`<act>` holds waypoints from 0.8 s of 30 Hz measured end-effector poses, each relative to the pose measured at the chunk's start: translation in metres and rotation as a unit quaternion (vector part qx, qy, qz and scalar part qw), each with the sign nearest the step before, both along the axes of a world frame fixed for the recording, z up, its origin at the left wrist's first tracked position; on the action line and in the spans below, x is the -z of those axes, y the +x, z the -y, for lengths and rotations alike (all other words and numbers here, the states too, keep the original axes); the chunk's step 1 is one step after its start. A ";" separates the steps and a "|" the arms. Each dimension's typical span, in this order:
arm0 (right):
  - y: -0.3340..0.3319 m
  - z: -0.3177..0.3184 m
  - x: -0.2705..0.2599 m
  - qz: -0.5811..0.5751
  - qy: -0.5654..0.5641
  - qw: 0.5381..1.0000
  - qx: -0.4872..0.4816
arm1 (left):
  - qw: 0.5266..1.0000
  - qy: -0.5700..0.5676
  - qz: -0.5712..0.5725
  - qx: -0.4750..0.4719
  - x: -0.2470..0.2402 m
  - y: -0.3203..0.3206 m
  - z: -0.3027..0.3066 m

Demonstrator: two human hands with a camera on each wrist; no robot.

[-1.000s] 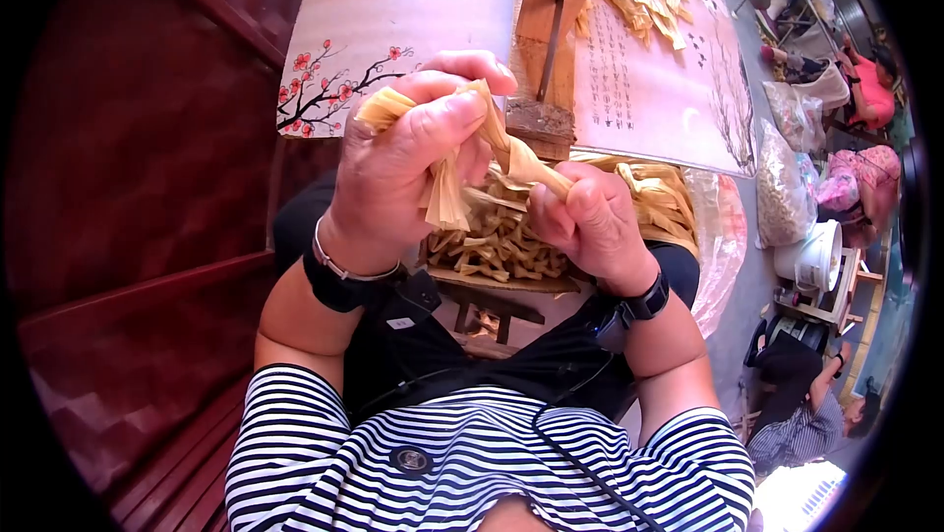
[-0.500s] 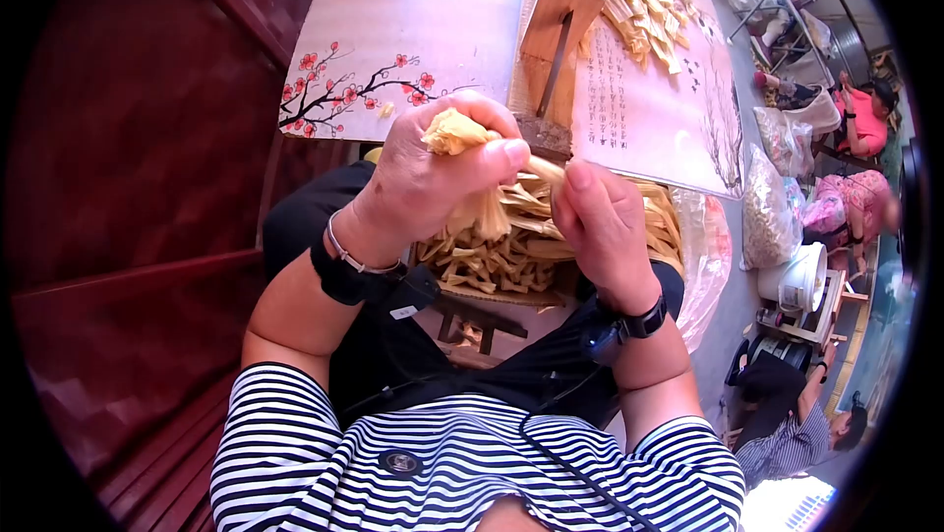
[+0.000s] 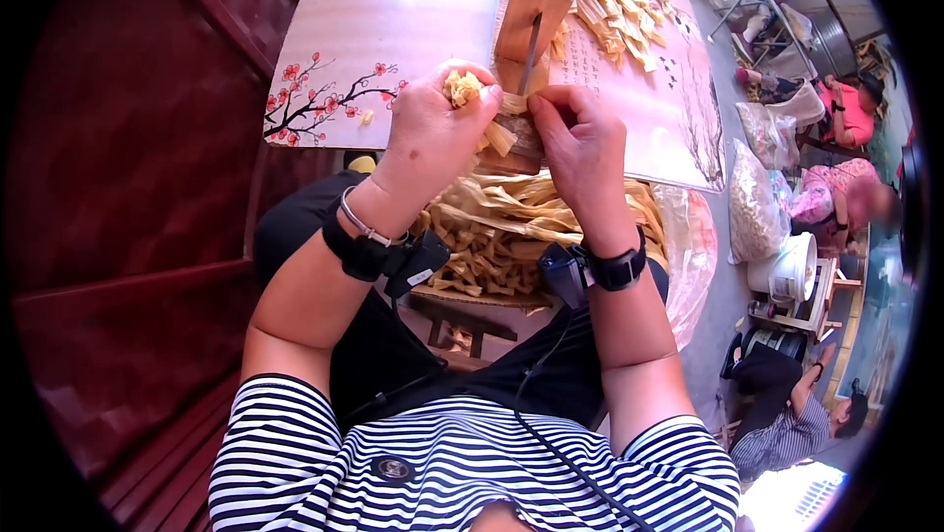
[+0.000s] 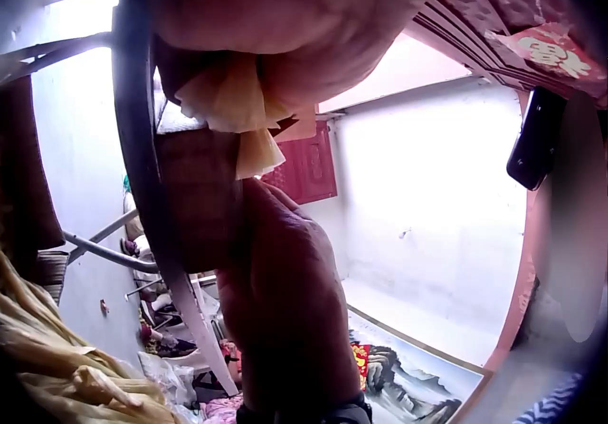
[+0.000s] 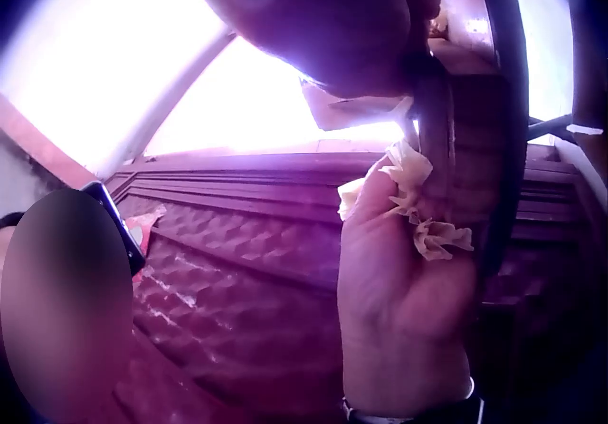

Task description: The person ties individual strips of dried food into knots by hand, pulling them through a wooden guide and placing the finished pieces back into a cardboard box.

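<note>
My left hand grips a folded bundle of pale yellow, husk-like strips, its crumpled end showing above the fist and frayed ends hanging below. From it a strip runs across to my right hand, which pinches it between thumb and forefinger. Both hands are close to the near end of a wooden stand with a dark upright metal strip. In the left wrist view, fanned strip ends poke out under the fist. Crumpled strip ends show beside the left hand in the right wrist view.
A heap of similar strips lies below the hands, above my lap. More loose strips are on the printed table beyond. A clear plastic bag hangs at the right. Other people sit at the far right near sacks and a white bucket.
Both hands have moved up and forward from over the heap to the wooden stand. The loose twist of strip between them has been drawn in, and the bundle sits more compactly in the left fist.
</note>
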State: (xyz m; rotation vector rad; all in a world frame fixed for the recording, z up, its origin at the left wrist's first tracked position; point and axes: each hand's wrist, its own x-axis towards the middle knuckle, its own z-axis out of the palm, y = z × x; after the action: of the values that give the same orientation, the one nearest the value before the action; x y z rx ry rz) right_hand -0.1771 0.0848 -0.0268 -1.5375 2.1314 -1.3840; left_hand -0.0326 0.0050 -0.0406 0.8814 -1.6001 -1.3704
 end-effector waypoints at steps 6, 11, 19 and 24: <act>-0.031 -0.014 0.015 0.090 -0.015 0.994 0.052 | 0.998 -0.054 -0.030 0.005 -0.001 0.010 0.002; -0.038 -0.012 0.015 0.086 -0.073 0.992 0.056 | 0.938 -0.085 -0.052 0.331 -0.012 0.040 0.005; -0.029 -0.028 -0.024 0.040 -0.187 0.981 0.034 | 0.798 -0.276 0.367 0.391 0.048 0.012 -0.023; -0.007 -0.099 0.022 0.006 0.281 0.946 -0.160 | 0.766 -0.293 0.430 0.378 0.096 -0.001 -0.014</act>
State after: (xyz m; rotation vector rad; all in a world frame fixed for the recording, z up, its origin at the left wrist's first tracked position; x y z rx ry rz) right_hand -0.1838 0.1833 -0.0489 -1.5247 1.9171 -0.6039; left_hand -0.0338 0.0190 -0.1367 0.4594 -3.1334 -0.7766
